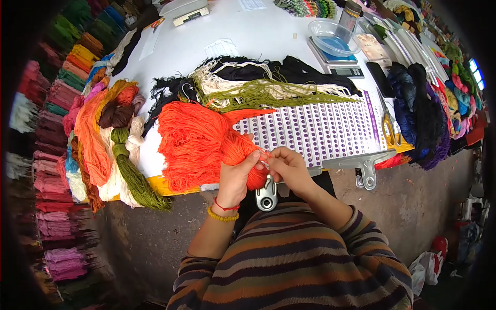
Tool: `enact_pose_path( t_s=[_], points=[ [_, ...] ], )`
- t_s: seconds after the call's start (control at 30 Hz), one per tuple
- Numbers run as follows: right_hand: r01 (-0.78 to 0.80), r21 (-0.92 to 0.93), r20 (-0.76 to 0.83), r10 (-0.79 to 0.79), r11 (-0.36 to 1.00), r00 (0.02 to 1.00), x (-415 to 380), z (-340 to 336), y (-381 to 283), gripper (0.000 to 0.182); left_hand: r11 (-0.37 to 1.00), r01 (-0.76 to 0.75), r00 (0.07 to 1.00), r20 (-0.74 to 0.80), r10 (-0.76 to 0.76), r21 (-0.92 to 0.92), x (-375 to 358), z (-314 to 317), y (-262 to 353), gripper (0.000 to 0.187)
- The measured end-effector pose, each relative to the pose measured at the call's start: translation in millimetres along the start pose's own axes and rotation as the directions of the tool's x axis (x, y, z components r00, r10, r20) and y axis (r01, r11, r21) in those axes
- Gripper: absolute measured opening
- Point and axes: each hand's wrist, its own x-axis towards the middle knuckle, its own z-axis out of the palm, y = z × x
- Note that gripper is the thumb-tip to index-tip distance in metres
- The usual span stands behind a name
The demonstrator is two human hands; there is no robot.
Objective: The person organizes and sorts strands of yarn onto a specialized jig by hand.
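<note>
A large skein of bright orange-red yarn [191,144] lies at the table's front edge, its loose strands fanned out to the left. My left hand [238,173] is wrapped round its gathered right end. My right hand [285,166] meets the left there, fingers pinched on a thin strand near the gathered end; the exact strand is hard to make out. Under and right of the yarn lies a white card with rows of purple dots [320,129]. A metal clip [266,194] grips the table edge just below my hands, and a longer clip [364,164] sits farther right.
Black, cream and olive yarn [289,90] lies behind the card. Mixed skeins [121,147] hang over the left edge. Scissors [388,126] and a phone [380,79] lie at the right, near a digital scale [345,71] bearing a clear plastic bowl [335,39]. Yarn stacks [54,181] line the left.
</note>
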Motion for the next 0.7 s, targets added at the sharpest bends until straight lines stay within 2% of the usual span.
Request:
enact_pose_path(
  t_s=[0.07, 0.2, 0.3, 0.37, 0.4, 0.47, 0.63, 0.7],
  points=[
    [0.012, -0.105, 0.056, -0.006, 0.994, 0.998, -0.2, 0.4, 0.2, 0.011, 1.0, -0.002, 1.0, 0.01, 0.002, -0.002, 0.4, -1.5, -1.5, 0.044],
    [0.017, -0.127, 0.116, -0.002, 0.992, 0.993, 0.5, -0.7, 1.9, 0.01, 1.0, -0.009, 1.0, 0.013, 0.009, -0.011, -0.7, 0.8, -0.8, 0.045],
    [0.048, -0.124, 0.055, -0.041, 0.991, 0.998, -1.0, 3.1, -0.9, 0.008, 0.999, -0.001, 1.0, 0.013, 0.001, -0.045, 1.4, -7.2, -7.3, 0.045],
    [0.05, 0.011, -0.006, -0.05, 0.999, 0.999, -2.6, 6.4, -7.0, 0.007, 0.998, -0.005, 1.0, -0.016, 0.004, -0.07, 2.4, -8.9, -10.1, 0.045],
    [0.049, 0.011, -0.007, -0.049, 0.999, 0.999, -1.3, 6.8, -3.9, 0.007, 0.995, -0.01, 0.999, -0.045, 0.006, -0.095, 2.7, -9.3, -11.4, 0.045],
    [0.106, -0.046, 0.019, -0.105, 0.993, 0.994, 3.5, 6.8, 8.3, 0.008, 0.994, -0.015, 0.999, -0.04, 0.01, -0.105, 4.5, -10.0, -13.7, 0.046],
    [0.124, -0.184, 0.008, -0.125, 0.975, 0.992, 4.9, 14.3, 18.7, 0.012, 0.996, 0.031, 1.0, 0.006, -0.03, -0.086, 1.5, -4.0, -10.5, 0.047],
    [0.162, -0.219, -0.023, -0.171, 0.962, 0.985, 5.4, 16.6, 18.6, 0.012, 0.997, -0.03, 0.999, -0.014, 0.029, -0.067, 1.3, -1.1, -11.7, 0.046]
  ],
)
